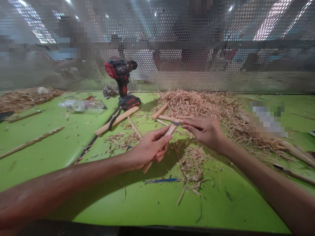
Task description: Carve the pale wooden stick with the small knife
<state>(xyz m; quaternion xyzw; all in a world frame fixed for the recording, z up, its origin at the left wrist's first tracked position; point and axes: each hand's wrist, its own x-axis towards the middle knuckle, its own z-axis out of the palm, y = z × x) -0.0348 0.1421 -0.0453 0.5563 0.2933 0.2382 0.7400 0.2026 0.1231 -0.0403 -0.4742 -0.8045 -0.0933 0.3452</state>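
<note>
My left hand (pixel 154 146) is wrapped round a pale wooden stick (pixel 171 130), which slants up and away from me, its near end poking out below my fingers. In my right hand (pixel 205 132) is a small knife, its grey blade (pixel 175 123) lying across the stick near its far end. Most of the knife's handle is hidden by my fingers. Loose wood shavings (pixel 193 164) lie on the green table (pixel 110 203) below my hands.
A cordless drill (pixel 123 82) stands at the back, beside a flat wooden strip (pixel 118 120). A large heap of shavings (pixel 199 103) lies against the perforated metal screen (pixel 159 65). A clear plastic bottle (pixel 83 105) and a carved stick (pixel 31 142) lie left.
</note>
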